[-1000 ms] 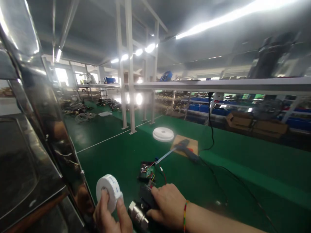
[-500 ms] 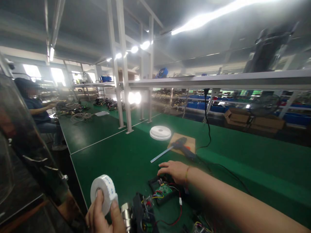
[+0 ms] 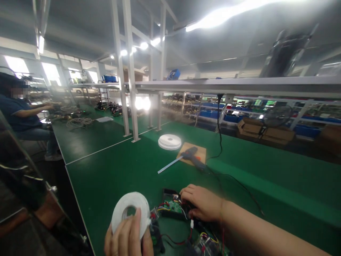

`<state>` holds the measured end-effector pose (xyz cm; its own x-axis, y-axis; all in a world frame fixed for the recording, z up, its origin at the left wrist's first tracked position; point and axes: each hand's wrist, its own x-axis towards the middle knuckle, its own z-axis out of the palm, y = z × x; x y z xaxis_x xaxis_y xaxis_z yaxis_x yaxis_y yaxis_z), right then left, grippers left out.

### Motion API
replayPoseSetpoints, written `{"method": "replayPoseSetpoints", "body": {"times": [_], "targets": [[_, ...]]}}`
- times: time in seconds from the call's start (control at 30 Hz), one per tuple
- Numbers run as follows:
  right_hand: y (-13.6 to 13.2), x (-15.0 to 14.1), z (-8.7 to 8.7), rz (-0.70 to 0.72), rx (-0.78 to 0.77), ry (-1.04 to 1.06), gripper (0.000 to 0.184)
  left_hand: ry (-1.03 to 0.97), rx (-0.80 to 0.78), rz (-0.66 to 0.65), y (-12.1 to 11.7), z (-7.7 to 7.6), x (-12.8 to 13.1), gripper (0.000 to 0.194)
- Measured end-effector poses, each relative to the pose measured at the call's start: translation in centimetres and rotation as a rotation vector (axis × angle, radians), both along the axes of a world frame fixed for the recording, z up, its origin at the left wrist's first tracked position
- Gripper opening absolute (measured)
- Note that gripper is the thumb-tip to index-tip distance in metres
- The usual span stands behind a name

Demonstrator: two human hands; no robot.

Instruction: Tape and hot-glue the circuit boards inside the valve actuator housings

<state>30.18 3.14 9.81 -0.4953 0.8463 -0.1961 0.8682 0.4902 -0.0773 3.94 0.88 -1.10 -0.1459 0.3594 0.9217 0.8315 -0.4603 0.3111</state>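
Note:
My left hand [image 3: 128, 237] is closed around a roll of white tape [image 3: 141, 203], with fingers across its face near the core hole. My right hand [image 3: 201, 203] grips the right end of a black housing [image 3: 167, 193], fingers over the edge and thumb low. Inside that housing sits a green circuit board [image 3: 173, 206] with coloured wires. A red and black cable with a white connector [image 3: 192, 223] runs below it. Another dark part [image 3: 157, 234] lies behind the tape roll, partly hidden. More wired electronics [image 3: 204, 245] are at the bottom edge.
A glue gun [image 3: 193, 158] with a glue stick lies on a tan board [image 3: 201, 149], its cord trailing right. White reels [image 3: 169, 141] sit behind it on the green table [image 3: 117, 170]. Metal posts [image 3: 130, 89] hold a shelf [image 3: 226, 84]. A seated person [image 3: 18, 113] works at far left.
My right hand has come down from above the housing and taken hold of its right end. My left hand has moved right and turned the tape roll's flat face into view. The view has shifted.

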Motion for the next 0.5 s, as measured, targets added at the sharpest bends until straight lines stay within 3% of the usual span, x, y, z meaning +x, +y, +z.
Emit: {"method": "replayPoseSetpoints", "body": {"times": [0.2,0.33,0.5], "targets": [[1.0,-2.0,-1.2,-0.092,0.068,-0.002,0.040,0.262,-0.030,0.043,2.7,2.3,0.9,0.050],[1.4,-3.6,-1.3,-0.158,0.074,0.027,0.042,0.301,-0.022,0.081,4.7,2.8,-0.2,0.042],[0.1,-3.5,-0.9,-0.178,0.081,0.122,0.042,0.331,0.002,0.145,5.9,2.8,-2.0,0.046]]}}
